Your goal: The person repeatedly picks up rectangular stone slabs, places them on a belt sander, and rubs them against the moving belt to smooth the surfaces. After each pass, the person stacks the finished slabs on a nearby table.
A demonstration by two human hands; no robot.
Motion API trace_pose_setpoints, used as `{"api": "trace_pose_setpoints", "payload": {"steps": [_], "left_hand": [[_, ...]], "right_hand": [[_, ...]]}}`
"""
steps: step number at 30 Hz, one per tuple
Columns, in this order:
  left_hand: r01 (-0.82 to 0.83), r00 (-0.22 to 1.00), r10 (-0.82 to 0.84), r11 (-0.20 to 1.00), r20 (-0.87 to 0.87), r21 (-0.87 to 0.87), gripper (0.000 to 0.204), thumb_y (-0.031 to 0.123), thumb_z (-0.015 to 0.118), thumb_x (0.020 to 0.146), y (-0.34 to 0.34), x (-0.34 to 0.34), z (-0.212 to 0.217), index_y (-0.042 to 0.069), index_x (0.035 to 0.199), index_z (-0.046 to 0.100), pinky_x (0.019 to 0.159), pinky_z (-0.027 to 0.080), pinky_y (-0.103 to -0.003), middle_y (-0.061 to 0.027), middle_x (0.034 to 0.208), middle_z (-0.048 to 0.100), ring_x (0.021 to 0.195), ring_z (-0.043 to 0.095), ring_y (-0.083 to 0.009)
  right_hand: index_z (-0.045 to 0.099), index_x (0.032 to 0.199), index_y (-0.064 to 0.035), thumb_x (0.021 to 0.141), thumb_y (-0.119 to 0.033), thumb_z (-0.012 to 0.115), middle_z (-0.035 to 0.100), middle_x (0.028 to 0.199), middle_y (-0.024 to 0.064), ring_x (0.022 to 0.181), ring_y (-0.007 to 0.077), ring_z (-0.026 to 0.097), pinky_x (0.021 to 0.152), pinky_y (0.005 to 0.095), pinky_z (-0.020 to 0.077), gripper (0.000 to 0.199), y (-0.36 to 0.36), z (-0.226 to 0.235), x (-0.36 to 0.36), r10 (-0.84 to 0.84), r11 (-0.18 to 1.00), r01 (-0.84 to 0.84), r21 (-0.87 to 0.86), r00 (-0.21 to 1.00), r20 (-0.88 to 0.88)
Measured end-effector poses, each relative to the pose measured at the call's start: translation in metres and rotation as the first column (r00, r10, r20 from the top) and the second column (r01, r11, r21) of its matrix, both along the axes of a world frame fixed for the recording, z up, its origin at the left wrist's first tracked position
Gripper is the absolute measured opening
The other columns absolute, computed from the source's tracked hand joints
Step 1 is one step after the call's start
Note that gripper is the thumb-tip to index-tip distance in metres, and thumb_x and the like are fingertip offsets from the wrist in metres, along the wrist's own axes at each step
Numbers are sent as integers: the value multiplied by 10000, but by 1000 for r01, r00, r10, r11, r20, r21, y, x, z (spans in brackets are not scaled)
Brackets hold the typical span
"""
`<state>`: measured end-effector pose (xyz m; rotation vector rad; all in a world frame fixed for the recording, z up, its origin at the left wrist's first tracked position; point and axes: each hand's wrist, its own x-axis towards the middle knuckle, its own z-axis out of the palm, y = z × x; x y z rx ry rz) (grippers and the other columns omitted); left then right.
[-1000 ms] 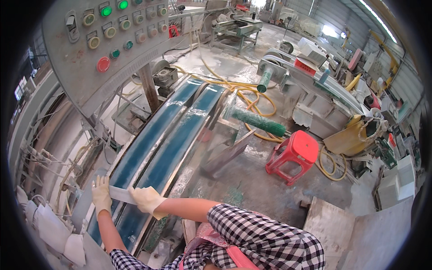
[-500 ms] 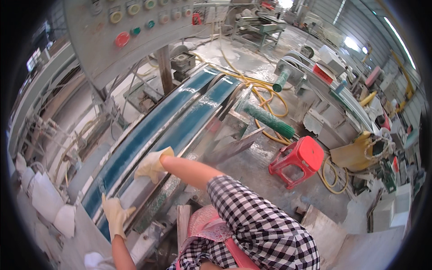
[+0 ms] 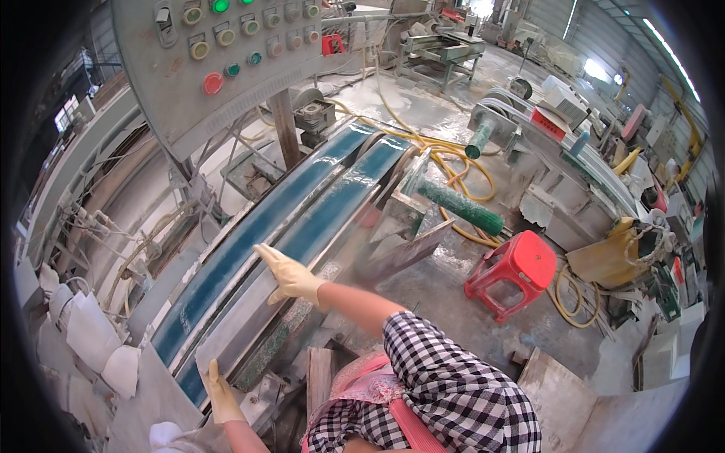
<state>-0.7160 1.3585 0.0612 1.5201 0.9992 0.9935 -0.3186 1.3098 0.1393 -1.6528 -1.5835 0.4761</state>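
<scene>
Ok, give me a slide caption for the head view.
Gloved right hand and left hand rest on a pale slab on a blue conveyor belt.

Both gloved hands, right hand (image 3: 291,275) and left hand (image 3: 221,394), flat on grey slab (image 3: 242,321).

This is a stone-cutting or polishing workshop, a factory floor. At twelve o'clock a grey control panel (image 3: 226,68) carries rows of round push-buttons and lamps. Two long blue-green conveyor belts (image 3: 302,219) run from seven o'clock toward the centre, crusted with pale dust. Yellow hoses (image 3: 453,158) coil on the wet concrete floor (image 3: 445,279), a red plastic stool (image 3: 517,272) stands at three o'clock, and corrugated metal walls close the hall.
</scene>
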Motion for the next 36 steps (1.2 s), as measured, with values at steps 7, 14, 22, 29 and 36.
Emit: {"api": "trace_pose_setpoints", "payload": {"steps": [7, 14, 22, 29, 36], "left_hand": [[-203, 748, 307, 950, -588, 238, 483, 137, 361, 1067, 12, -1, -46, -48, 1513, 355, 1191, 244, -338, -216, 1543, 401, 1399, 408, -291], [38, 939, 57, 963, -340, 267, 727, 373, 609, 1004, 39, -13, -58, -43, 1530, 326, 1178, 279, -366, -191, 1516, 435, 1399, 409, -277], [-267, 870, 203, 960, -449, -82, 1139, 129, 939, 584, 51, 12, -50, -46, 1484, 263, 1112, 383, -411, -262, 1427, 453, 1315, 483, -343], [-246, 848, 259, 965, -463, 88, 1020, 95, 938, 572, 45, 13, -60, -68, 1417, 392, 1080, 423, -412, -253, 1345, 539, 1262, 536, -353], [10, 746, -201, 956, -635, -292, 858, 162, 837, 720, 78, 23, 0, -95, 1426, 422, 1003, 470, -400, -218, 1324, 592, 1162, 595, -318]], "right_hand": [[248, 1592, -52, 668, -70, 852, 340, 1596, 184, 1495, 295, 288, 1182, 360, 303, 1104, -2, -51, -12, -160, 960, -68, -273, 664, -730], [354, 1539, -53, 757, -217, 802, 576, 1383, 181, 1293, 290, 531, 1065, 375, 407, 916, 8, -73, 8, 5, 965, -150, -215, 830, -558], [404, 1512, -112, 678, -257, 882, 574, 1186, 182, 1193, 365, 542, 1017, 431, 440, 972, 16, -50, 29, 161, 960, -214, -182, 950, -269], [579, 1093, -27, 579, -140, 942, 682, 1025, 130, 1025, 275, 658, 858, 385, 503, 640, 23, -64, 27, 129, 974, -215, -76, 795, -593], [559, 1214, 56, 601, -516, 907, 701, 1074, 235, 1049, 375, 675, 878, 408, 536, 907, 17, -30, 41, 47, 907, -78, -413, 995, -83]]}}
